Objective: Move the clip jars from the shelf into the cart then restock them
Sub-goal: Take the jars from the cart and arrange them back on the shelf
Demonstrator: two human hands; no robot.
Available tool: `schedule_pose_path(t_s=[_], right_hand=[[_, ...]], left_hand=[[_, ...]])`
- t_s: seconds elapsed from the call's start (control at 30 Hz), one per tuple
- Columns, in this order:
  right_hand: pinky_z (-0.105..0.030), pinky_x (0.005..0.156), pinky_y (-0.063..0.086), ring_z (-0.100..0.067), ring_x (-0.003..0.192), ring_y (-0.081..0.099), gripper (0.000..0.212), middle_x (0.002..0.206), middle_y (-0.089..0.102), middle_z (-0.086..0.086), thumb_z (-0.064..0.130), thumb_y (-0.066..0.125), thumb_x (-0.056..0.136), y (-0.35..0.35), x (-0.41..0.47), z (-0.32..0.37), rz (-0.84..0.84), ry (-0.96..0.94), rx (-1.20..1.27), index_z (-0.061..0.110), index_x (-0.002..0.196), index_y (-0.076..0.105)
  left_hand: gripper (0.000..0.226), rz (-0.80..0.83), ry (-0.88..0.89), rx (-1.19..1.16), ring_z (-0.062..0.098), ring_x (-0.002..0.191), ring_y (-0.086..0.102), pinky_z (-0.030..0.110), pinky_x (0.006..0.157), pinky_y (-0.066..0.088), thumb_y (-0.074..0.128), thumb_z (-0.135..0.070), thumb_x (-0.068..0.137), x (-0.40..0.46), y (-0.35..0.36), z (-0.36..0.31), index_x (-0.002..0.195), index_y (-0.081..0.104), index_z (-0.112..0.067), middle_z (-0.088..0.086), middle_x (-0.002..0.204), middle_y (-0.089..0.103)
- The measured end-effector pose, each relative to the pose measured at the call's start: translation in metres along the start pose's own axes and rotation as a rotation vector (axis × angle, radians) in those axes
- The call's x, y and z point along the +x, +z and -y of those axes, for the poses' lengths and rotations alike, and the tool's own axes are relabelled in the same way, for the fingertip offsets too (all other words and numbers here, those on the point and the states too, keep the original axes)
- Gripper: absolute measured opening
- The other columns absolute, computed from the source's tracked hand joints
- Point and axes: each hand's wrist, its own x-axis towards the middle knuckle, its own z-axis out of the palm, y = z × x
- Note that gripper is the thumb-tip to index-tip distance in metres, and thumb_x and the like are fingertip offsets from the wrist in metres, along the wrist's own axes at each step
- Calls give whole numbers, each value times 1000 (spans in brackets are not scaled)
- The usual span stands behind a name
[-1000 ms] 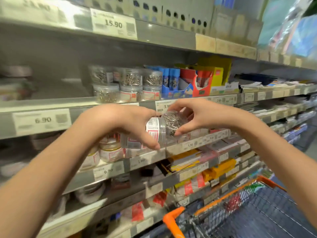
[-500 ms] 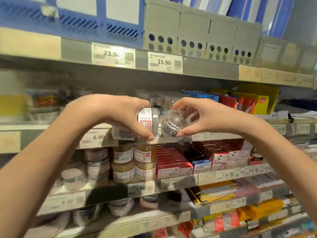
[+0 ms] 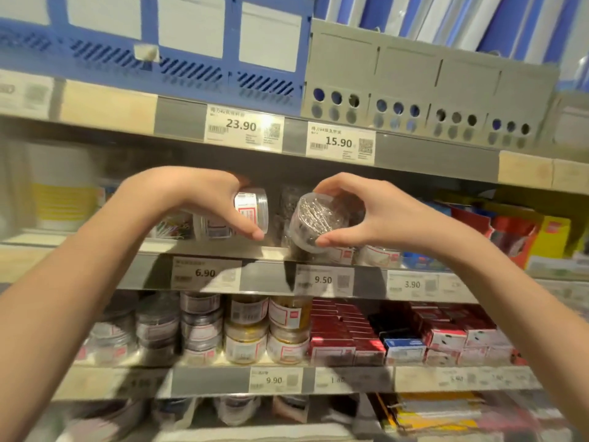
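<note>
My left hand (image 3: pixel 204 199) grips a clear clip jar (image 3: pixel 251 209) with a red-and-white label, lying on its side just above the middle shelf (image 3: pixel 153 247). My right hand (image 3: pixel 360 212) holds a second clear jar (image 3: pixel 318 218) full of silver clips, tilted with its base toward me, between thumb and fingers at the shelf's front edge. More clip jars (image 3: pixel 376 254) stand on the shelf behind it. The cart is out of view.
A lower shelf holds stacked jars (image 3: pixel 245 330) of clips and pins, with red boxes (image 3: pixel 344 330) to their right. Price tags (image 3: pixel 323 279) line the shelf edges. Blue baskets (image 3: pixel 153 52) and grey boxes (image 3: pixel 414 90) sit on the top shelf close above my hands.
Both hands have risen with their jars from in front of the lower shelves to the middle shelf's opening. The view has tilted up and the cart has dropped out of sight.
</note>
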Motion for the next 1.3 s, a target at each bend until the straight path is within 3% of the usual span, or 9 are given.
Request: schedule_pose_path(t_s=[0.13, 0.27, 0.4, 0.5, 0.67, 0.9, 1.03, 1.2, 1.3], right_hand=[[3, 80, 36, 5, 99, 51, 67, 115, 54, 16, 44, 76, 69, 5, 11, -3, -43, -16, 3, 27, 128, 49], [0, 87, 36, 4, 112, 48, 71, 124, 52, 17, 45, 75, 70, 6, 23, -6, -58, -10, 57, 30, 133, 45], [-2, 88, 37, 5, 112, 49, 64, 124, 53, 19, 44, 74, 73, 4, 36, -9, -26, 31, 69, 32, 131, 48], [-9, 91, 39, 3, 112, 50, 60, 123, 53, 22, 44, 73, 75, 5, 44, -13, 37, 80, 68, 37, 129, 48], [-26, 97, 45, 0, 109, 53, 53, 122, 54, 23, 49, 69, 75, 4, 51, -20, 114, 146, -8, 48, 124, 47], [-4, 86, 37, 0, 112, 48, 52, 128, 48, 22, 35, 65, 85, -2, 56, -17, 230, 107, -81, 47, 130, 42], [8, 77, 31, 16, 102, 43, 56, 116, 42, 39, 41, 69, 81, -2, 60, -17, 259, 99, -65, 52, 128, 40], [1, 82, 33, 9, 108, 40, 51, 110, 35, 43, 45, 67, 81, 2, 62, -17, 276, 64, -103, 55, 126, 45], [0, 83, 33, 19, 104, 41, 46, 112, 39, 41, 42, 68, 82, 2, 63, -19, 263, 40, -95, 51, 123, 50]], left_hand=[[83, 56, -125, 35, 16, 99, 47, 24, 86, 35, 64, -65, 69, 8, 4, 3, 128, 53, -8, 3, 117, 55], [84, 135, -236, 0, 22, 127, 44, 31, 98, 33, 65, -69, 65, 16, 8, 11, 129, 56, -15, 4, 139, 50], [103, 297, -309, -71, 24, 143, 22, 39, 114, 18, 65, -72, 60, 21, 9, 19, 145, 36, -20, 4, 155, 27], [98, 274, -315, -51, 26, 144, 15, 37, 114, 17, 62, -64, 73, 29, 8, 23, 150, 21, -17, 7, 157, 17], [86, 249, -212, -1, 25, 142, 22, 30, 109, 24, 56, -57, 82, 39, 7, 26, 149, 20, -18, 7, 155, 23], [97, 175, 115, 88, 14, 135, 32, 29, 110, 27, 64, -73, 61, 44, 11, 40, 143, 24, -40, -19, 143, 30], [97, 149, 192, 79, 12, 133, 35, 33, 112, 29, 61, -71, 53, 45, 9, 36, 139, 30, -41, -14, 147, 33], [92, 196, 218, 77, 5, 130, 32, 29, 112, 25, 61, -70, 59, 49, 7, 37, 140, 28, -43, -21, 142, 31], [87, 172, 247, 70, 6, 133, 31, 28, 112, 25, 57, -71, 64, 54, 8, 35, 141, 28, -42, -19, 147, 30]])
